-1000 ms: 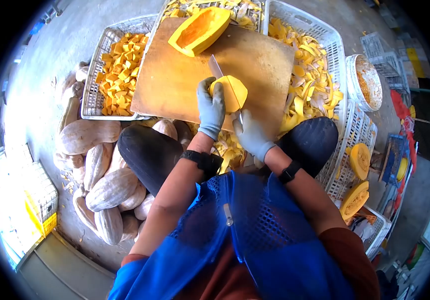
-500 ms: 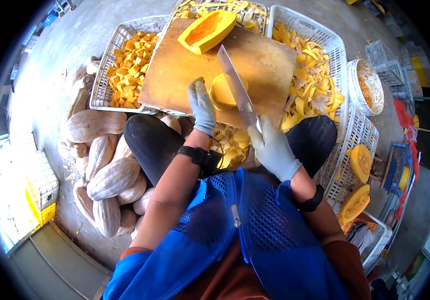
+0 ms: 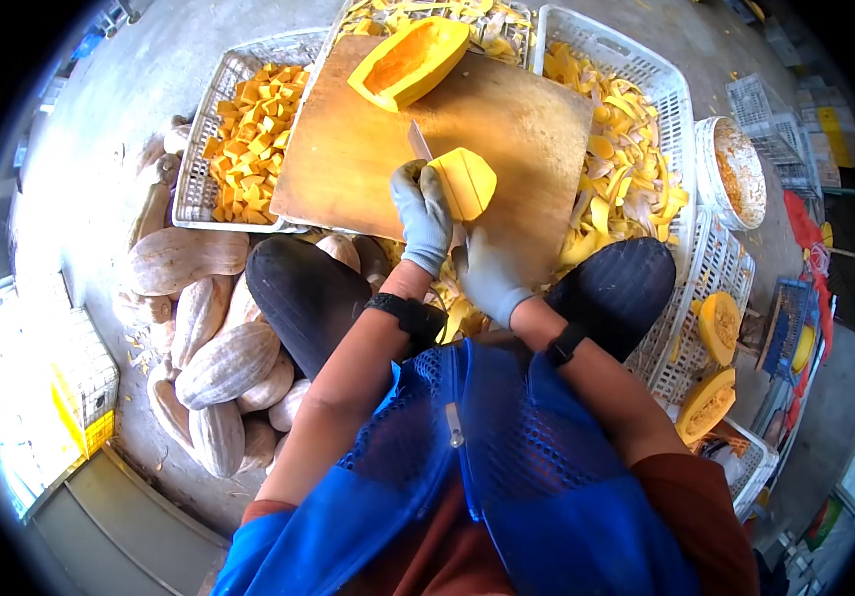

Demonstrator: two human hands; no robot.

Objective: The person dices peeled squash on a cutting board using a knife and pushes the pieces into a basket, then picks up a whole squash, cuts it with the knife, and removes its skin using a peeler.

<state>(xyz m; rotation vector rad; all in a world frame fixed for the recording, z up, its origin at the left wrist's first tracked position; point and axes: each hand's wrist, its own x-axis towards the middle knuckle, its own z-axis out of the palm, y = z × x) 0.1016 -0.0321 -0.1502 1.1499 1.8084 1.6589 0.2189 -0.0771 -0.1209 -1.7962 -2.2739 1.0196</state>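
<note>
A peeled pumpkin piece [image 3: 468, 186] with thin cut lines across its face lies on the wooden cutting board [image 3: 348, 149]. My gloved left hand [image 3: 422, 214] is closed with bent fingers against its left side. Between that hand and the pumpkin runs a kitchen knife [image 3: 418, 140]; its tip shows beyond my fingers, and most of the blade is hidden. My gloved right hand [image 3: 492, 276], slightly blurred, grips the knife at the board's near edge, the handle covered by the fingers. Farther up the board rests a hollowed pumpkin half [image 3: 410, 65].
Left of the board stands a crate [image 3: 195, 164] of pumpkin cubes [image 3: 254, 129]. To the right, another crate [image 3: 681, 119] holds peelings [image 3: 611, 164], with a white bucket [image 3: 730, 174] beyond. Whole pumpkins [image 3: 229, 363] are heaped on the floor by my left knee.
My right hand and the knife have moved left, to the pumpkin piece's left side. My left hand has come against the piece, which now sits turned and shows cut lines.
</note>
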